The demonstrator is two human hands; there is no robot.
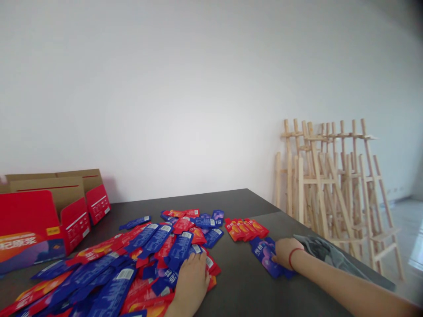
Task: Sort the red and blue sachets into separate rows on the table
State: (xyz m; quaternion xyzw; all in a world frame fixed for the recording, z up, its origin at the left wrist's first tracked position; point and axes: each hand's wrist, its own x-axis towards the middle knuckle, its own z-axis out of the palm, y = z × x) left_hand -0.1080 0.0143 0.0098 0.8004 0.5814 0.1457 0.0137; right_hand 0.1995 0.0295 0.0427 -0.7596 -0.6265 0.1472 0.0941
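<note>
Sachets in red and blue foil lie in a loose, mixed heap (pixel 132 259) across the lower left of the frame, spread over a dark, matt tabletop (pixel 241 281). Right of the heap, at centre right, two small sorted groups have formed: a neat row of red sachets (pixel 246 229) laid side by side, and just below it a short stack of blue sachets (pixel 266 257). Judging by how few lie in those two groups against the size of the heap, the sorting by colour looks only just begun, with most of the packets still mixed.

The left hand (pixel 191 281), at lower centre, rests flat and open on the near edge of the heap, palm down on blue and red packets, gripping nothing that can be seen. The right hand (pixel 287 253), with a thin red band at the wrist, reaches in from the lower right and lies on the blue stack, fingers curled over its right end; whether it pinches a sachet or only presses on it cannot be told.

At the far left stand open red cardboard cartons with brown inner flaps (pixel 42 215), well apart from both hands. A crumpled grey plastic bag (pixel 325 253) lies near the table's right edge, just beyond the right forearm. Behind the table rises a plain white wall (pixel 185 88); at the right, a cluster of pale wooden easels (pixel 333 185) leans against it above a light tiled floor (pixel 406 220).
</note>
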